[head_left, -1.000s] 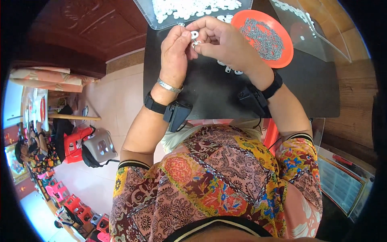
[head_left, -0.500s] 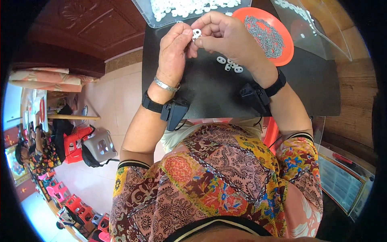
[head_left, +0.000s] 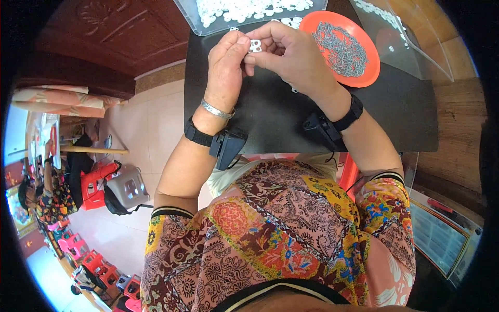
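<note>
Both hands meet over the far part of the black table (head_left: 270,114). Between their fingertips is a small white plastic piece with holes (head_left: 254,46). My left hand (head_left: 224,62) pinches its left side with thumb and fingers, while my right hand (head_left: 291,49) grips it from the right, thumb below and fingers curled above. Any smaller part inside the fingers is hidden. Under my right wrist, the edge of a white piece (head_left: 294,90) shows on the table; my forearm covers the area around it.
A clear plastic tray (head_left: 193,21) of many white pieces stands at the far edge. Right of my hands sits an orange-red plate (head_left: 372,67) holding small grey metal parts (head_left: 343,49). A clear bag-like sheet (head_left: 416,36) lies far right. Stools (head_left: 127,187) and a person (head_left: 47,195) are at left.
The white piece has turned between my fingers and now shows more of its holed face. My right hand has shifted slightly, its arm now covering most of the loose white pieces on the table.
</note>
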Tool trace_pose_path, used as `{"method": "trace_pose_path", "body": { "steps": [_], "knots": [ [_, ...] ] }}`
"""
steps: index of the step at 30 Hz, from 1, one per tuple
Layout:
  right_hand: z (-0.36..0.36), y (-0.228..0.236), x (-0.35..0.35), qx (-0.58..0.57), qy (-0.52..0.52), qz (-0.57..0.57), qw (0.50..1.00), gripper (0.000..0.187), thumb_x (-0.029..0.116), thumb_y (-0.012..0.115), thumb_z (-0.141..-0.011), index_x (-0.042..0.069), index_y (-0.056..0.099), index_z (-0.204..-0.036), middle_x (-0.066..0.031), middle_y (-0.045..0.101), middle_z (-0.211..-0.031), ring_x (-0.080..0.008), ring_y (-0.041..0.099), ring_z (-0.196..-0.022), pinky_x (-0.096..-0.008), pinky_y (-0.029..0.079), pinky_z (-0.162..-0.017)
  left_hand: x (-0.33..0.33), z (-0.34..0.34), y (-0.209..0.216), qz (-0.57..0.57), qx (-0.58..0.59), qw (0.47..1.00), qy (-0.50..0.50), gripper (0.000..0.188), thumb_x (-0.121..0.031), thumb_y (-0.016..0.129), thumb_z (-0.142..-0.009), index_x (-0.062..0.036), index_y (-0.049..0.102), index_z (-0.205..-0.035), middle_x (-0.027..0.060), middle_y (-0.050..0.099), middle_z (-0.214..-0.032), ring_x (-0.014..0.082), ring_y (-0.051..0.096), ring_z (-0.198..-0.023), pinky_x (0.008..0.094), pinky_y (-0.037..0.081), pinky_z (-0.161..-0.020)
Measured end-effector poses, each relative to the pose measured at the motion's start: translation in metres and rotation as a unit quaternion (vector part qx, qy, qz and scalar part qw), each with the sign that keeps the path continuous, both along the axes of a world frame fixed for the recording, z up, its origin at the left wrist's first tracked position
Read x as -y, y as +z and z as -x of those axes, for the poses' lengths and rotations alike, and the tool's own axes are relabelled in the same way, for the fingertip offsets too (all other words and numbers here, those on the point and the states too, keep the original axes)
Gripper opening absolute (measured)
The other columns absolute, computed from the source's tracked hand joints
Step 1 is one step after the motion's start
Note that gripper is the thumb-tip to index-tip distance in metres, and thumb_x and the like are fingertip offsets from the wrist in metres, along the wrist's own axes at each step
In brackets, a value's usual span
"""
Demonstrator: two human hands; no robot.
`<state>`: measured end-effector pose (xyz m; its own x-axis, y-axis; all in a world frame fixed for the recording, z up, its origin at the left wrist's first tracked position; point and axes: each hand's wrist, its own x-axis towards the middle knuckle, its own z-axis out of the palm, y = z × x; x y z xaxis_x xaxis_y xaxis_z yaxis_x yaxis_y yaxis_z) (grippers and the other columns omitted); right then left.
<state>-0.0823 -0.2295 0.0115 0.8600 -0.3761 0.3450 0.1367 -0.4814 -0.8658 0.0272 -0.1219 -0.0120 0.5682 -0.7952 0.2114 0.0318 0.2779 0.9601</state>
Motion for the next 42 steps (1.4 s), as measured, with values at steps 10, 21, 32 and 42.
{"method": "trace_pose_path", "body": {
  "steps": [10,21,32,42],
  "knots": [
    [0.005,0.008,0.002,0.024,-0.029,0.115,0.993,0.016,0.009,0.067,-0.080,0.005,0.065,-0.096,0.0026,0.054,-0.060,-0.0031,0.048,-0.054,-0.0198,0.038,-0.049,0.000,0.004,0.003,0.013,-0.059,0.997,-0.040,0.024,-0.024,0.046,-0.092,-0.0041,0.058,-0.084,-0.0004,0.051,-0.060,0.0071,0.045,-0.050,0.0195,0.033,-0.046],
    [0.010,0.009,0.005,0.033,-0.025,0.147,0.988,0.011,0.013,0.067,-0.080,0.005,0.064,-0.087,-0.0002,0.054,-0.058,-0.0058,0.048,-0.051,-0.0226,0.037,-0.046,-0.002,0.009,0.001,0.000,-0.077,0.995,-0.067,0.024,-0.024,0.048,-0.091,-0.0043,0.056,-0.079,-0.0010,0.048,-0.057,0.0072,0.043,-0.048,0.0201,0.032,-0.044],
    [0.005,-0.002,0.012,0.044,0.043,0.001,0.998,0.021,0.009,0.068,-0.080,0.004,0.065,-0.100,0.0016,0.063,-0.074,-0.0027,0.056,-0.069,-0.0177,0.045,-0.063,-0.001,0.008,0.000,0.017,-0.015,1.000,-0.012,0.022,-0.025,0.046,-0.093,-0.0071,0.055,-0.084,-0.0021,0.053,-0.067,0.0042,0.046,-0.055,0.0177,0.035,-0.050],
    [0.007,0.005,0.010,0.044,0.025,0.013,0.999,0.021,0.008,0.068,-0.079,0.003,0.063,-0.099,-0.0002,0.064,-0.075,-0.0037,0.059,-0.069,-0.0187,0.047,-0.063,0.002,0.011,0.008,0.020,0.000,1.000,-0.008,0.020,-0.020,0.046,-0.093,-0.0060,0.055,-0.082,-0.0018,0.050,-0.066,0.0050,0.043,-0.056,0.0188,0.034,-0.051]
  ]
}}
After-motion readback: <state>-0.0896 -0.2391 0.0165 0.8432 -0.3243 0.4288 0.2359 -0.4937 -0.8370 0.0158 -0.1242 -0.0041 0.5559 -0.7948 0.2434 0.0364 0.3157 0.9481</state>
